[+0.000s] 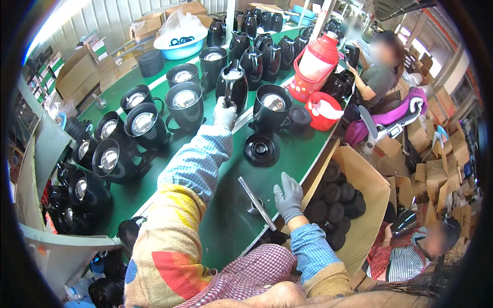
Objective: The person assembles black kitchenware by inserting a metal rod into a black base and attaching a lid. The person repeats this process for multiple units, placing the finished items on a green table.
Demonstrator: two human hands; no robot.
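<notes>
My left hand (225,114), in a grey glove, reaches forward over the green table and is closed around the handle of a black vacuum jug (238,91), which stands upright. My right hand (289,196), also gloved, is held open at the table's right edge, fingers spread and nothing in them. Close to it, a metal bar (257,203) slants over the table. Between my hands and the far jugs, a round black ring-shaped part (260,150) lies flat. An open-topped black jug (272,107) with a shiny liner stands just right of the held one.
Several open black jugs (143,123) crowd the left side; finished-looking ones (251,64) stand at the back. Right are a red-and-white flask (316,64), a red bucket (324,123) and a cardboard box (367,179) with black round parts. Co-workers (382,77) sit at the right.
</notes>
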